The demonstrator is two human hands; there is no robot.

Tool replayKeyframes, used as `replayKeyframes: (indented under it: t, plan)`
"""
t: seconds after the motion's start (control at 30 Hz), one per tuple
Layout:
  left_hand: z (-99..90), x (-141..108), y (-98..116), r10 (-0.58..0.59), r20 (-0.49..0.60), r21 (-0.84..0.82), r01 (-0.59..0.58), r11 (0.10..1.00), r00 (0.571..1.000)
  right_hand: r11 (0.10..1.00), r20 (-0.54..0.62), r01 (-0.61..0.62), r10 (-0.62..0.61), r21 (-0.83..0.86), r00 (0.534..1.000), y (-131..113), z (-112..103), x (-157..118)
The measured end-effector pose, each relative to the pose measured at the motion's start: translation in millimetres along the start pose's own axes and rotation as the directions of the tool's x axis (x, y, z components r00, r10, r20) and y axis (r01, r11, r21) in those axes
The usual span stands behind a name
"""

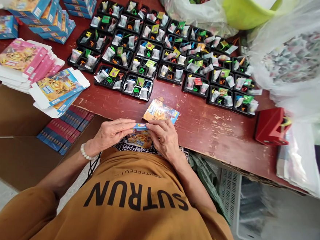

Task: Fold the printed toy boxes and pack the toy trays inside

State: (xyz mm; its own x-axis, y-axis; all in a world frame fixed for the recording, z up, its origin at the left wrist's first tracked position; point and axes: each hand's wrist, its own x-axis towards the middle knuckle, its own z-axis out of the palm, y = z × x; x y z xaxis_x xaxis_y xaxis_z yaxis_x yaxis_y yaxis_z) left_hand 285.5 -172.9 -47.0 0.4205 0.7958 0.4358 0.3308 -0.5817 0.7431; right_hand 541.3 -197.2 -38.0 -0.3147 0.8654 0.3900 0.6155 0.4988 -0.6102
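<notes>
Close to my body, at the front edge of the table, I hold a small blue printed carton between both hands. My left hand has its fingers closed on the carton's left end, with a beaded bracelet at the wrist. My right hand grips the right end, thumb and fingers along the top edge. Just beyond lies another blue printed carton, flat on the red table. Farther back stand rows of black trays holding small packets and colourful plastic pieces.
Pink flattened cartons and blue flattened cartons lie at left, with stacked blue boxes behind. Below sits an open cardboard box with packed cartons. At right are a red tape dispenser and a plastic bag of packets.
</notes>
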Motion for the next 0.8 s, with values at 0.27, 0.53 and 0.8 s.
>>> replayKeyframes:
  t: [0.27, 0.53, 0.8]
  plan:
    - [1.0, 12, 4, -0.195, -0.066, -0.168, 0.182, 0.969, 0.979, 0.762, 0.102, -0.297, 0.294, 0.576, 0.951, 2, 8, -9]
    - [-28.3, 4, -11, -0.604, -0.104, -0.681, 0.386, 0.622, 0.79, 0.92, 0.092, -0.211, 0.191, 0.33, 0.977, -17, 4, -5]
    - [-63.7, -22, -13, -0.479, 0.235, -0.483, 0.53, 0.697, 0.846, 0.965, 0.217, -0.079, 0.024, 0.248, 0.976, -32, -12, 26]
